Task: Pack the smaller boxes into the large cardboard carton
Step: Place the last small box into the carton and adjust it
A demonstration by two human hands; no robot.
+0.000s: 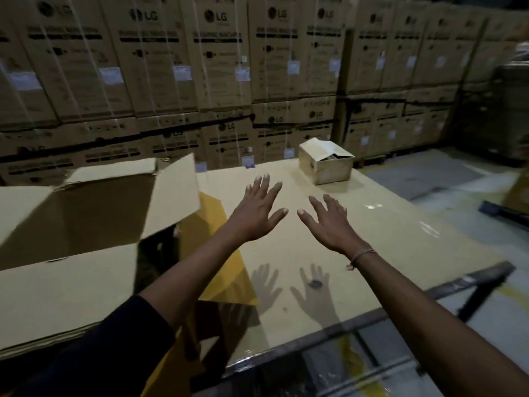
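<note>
The large cardboard carton [71,213] stands open at the left, its flaps spread; its inside is mostly dark and hidden. One small cardboard box [326,163] sits at the far end of the cardboard-covered table [372,242], its top flaps partly loose. My left hand [256,209] and my right hand [329,222] hover side by side above the table's middle, fingers spread and straight, holding nothing. Both are well short of the small box. Their shadows fall on the table below.
A yellow sheet [217,253] lies under the carton's right side. A wall of stacked LG cartons [217,67] runs behind the table. The table's dark metal edge [429,296] runs at the lower right, with grey floor [429,173] beyond.
</note>
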